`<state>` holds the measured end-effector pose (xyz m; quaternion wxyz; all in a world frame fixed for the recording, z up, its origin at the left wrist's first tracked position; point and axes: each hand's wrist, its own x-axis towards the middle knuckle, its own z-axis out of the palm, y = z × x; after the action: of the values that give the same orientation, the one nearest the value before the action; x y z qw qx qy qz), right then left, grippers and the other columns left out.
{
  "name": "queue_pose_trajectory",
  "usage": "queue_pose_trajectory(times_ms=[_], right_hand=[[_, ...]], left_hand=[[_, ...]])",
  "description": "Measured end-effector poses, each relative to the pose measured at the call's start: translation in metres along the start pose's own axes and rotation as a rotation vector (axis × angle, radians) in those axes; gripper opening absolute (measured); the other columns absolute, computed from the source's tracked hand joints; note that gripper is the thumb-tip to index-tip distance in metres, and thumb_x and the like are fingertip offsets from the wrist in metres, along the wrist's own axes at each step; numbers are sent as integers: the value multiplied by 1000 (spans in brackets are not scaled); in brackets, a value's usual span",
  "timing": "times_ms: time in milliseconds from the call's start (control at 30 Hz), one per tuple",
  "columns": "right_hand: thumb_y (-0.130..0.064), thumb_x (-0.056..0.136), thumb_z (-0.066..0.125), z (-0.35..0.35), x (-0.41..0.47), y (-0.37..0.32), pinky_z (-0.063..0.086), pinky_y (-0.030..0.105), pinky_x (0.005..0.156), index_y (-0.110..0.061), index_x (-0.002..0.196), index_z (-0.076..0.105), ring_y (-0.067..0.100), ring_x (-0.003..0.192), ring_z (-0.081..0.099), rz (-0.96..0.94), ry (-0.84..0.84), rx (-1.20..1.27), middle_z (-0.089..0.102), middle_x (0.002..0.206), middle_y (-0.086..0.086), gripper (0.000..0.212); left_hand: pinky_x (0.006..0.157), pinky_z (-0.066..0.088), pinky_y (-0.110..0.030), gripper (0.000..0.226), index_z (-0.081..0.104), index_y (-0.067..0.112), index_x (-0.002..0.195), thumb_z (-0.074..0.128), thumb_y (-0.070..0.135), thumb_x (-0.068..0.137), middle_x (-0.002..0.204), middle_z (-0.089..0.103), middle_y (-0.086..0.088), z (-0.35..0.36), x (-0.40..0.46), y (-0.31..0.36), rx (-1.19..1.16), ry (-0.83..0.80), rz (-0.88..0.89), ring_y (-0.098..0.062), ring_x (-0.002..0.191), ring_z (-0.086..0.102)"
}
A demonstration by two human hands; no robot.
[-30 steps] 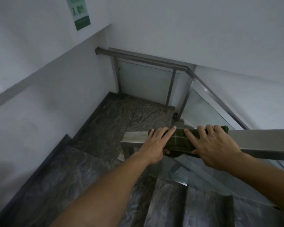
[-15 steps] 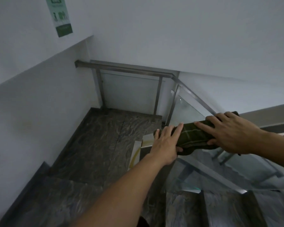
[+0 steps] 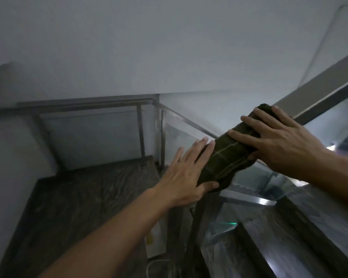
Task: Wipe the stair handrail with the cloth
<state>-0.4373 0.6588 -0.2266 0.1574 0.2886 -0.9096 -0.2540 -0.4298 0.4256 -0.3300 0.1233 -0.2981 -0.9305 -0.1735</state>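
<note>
Head view, and I read it from the left: a pale wall [image 3: 18,157] runs down to a dark stone landing [image 3: 84,197], and along the landing's far edge stands a metal railing [image 3: 84,104] with a glass panel [image 3: 92,137] under it. My left hand [image 3: 186,177] comes up from the bottom left, its fingers flat and spread along the top of the cloth [image 3: 227,155], the thumb pressed under the cloth's lower end, so it holds the cloth loosely rather than in a fist. The cloth is dark green with thin pale stripes and is draped over the lower end of the handrail [image 3: 317,93], wrapping it so that the rail's end is hidden. My right hand [image 3: 277,141] lies on the upper part of the cloth, fingers splayed over the top and the thumb tucked beneath its near edge, clasping cloth and rail together. Beyond that hand the bare grey rail climbs to the upper right corner. Below the hands, dark stone steps [image 3: 269,247] descend beside another glass panel [image 3: 255,175].
</note>
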Motion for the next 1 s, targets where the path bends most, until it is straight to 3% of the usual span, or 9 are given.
queue_pose_trajectory(times_ms=[167, 400, 633, 767, 867, 1000], right_hand=[[-49, 81, 46, -12, -1, -16, 9, 59, 113, -36, 146, 13, 41, 141, 19, 130, -105, -7, 28, 153, 16, 74], [-50, 87, 47, -22, 6, -46, -1, 56, 114, -40, 147, 1, 36, 144, 2, 195, -195, 15, 11, 158, 10, 76], [-56, 86, 42, -32, 20, -106, -4, 57, 113, -38, 147, -6, 37, 142, -9, 332, -306, 31, 1, 158, 12, 80], [-55, 86, 30, -34, 26, -138, -5, 58, 114, -40, 144, -16, 39, 141, -15, 436, -370, 39, -9, 157, 12, 76], [-51, 89, 35, -34, 29, -162, -6, 56, 114, -39, 144, -18, 38, 140, -19, 530, -391, 60, -14, 157, 11, 77], [-47, 88, 39, -35, 32, -184, -7, 51, 113, -32, 147, -14, 37, 141, -20, 655, -400, 108, -18, 154, 9, 80]], left_hand=[[121, -3, -43, 81, -14, 28, 149, 35, 55, 92, 160, -16, 5, 2, -2, -9, -108, -6, 80, -11, 147, -15], [121, -3, -41, 85, -22, 27, 146, 36, 56, 91, 158, -25, 3, -1, -17, -28, -187, -92, 163, -14, 146, -19], [120, 9, -51, 104, -34, 33, 140, 48, 64, 83, 153, -36, 8, -10, -33, -77, -307, -384, 306, -17, 146, -19], [118, 15, -56, 108, -38, 37, 136, 56, 52, 85, 152, -37, 11, -9, -36, -99, -332, -451, 397, -28, 148, -6], [117, 23, -51, 107, -39, 37, 133, 58, 35, 88, 153, -34, 9, -4, -37, -110, -404, -423, 496, -28, 147, 6], [119, 20, -46, 104, -32, 26, 142, 58, 25, 90, 150, -38, 8, 3, -33, -117, -505, -396, 585, -20, 148, -5]])
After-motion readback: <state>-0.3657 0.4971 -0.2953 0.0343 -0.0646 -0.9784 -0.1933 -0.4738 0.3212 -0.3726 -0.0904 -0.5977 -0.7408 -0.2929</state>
